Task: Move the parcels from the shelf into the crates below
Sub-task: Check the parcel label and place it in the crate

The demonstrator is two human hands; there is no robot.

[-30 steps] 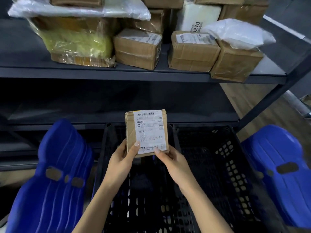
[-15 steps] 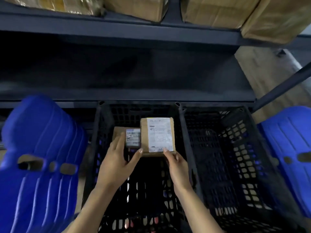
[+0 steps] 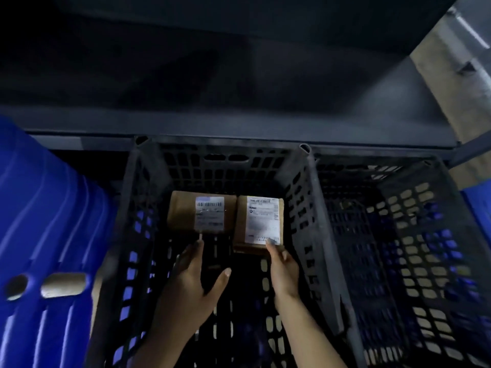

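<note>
Two brown cardboard parcels with white labels sit side by side at the far end of the black crate (image 3: 310, 197). My right hand (image 3: 284, 272) grips the near edge of the right parcel (image 3: 261, 221), thumb on the corner of its label. That parcel is low in the crate and touches the left parcel (image 3: 183, 213). My left hand (image 3: 191, 282) hovers just short of the left parcel with its fingers spread, holding nothing. The shelf with the other parcels is out of view above.
A second black crate (image 3: 414, 221) stands against the right side of the first. Blue plastic crates flank them, one on the left (image 3: 39, 221) and one at the right edge (image 3: 478, 211). A dark shelf board (image 3: 239, 126) overhangs the crates' far rims.
The parcel went down from above the crate to its far end, beside the other parcel. My left hand let go of it and drew back. My view tilted down, off the upper shelf.
</note>
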